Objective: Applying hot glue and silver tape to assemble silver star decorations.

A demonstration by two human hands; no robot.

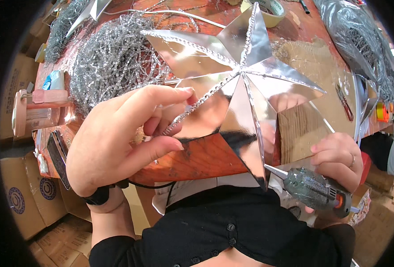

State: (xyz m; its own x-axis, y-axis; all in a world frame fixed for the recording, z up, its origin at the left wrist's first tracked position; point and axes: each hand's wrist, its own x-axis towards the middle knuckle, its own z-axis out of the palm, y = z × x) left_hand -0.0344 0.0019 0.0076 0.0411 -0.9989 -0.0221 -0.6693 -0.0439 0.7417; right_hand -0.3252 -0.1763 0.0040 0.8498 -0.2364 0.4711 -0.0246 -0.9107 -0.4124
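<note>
Left hand [117, 138] pinches the bead strip [197, 101] along a star [241, 84] ridge running toward 2 o'clock; right hand [337, 158] grips a glue gun [315, 190], nozzle at the star's 6 o'clock tip.

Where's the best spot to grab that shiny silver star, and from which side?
Take the silver star by its left lower arm, coming from the left, where the left hand pinches it now. That arm is thin and folded along a beaded ridge, so fingers can close on both faces; the glue gun sits lower right.

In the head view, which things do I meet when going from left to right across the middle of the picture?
Pink bottle → left hand → silver star → glue gun held by right hand → orange object at the table edge.
</note>
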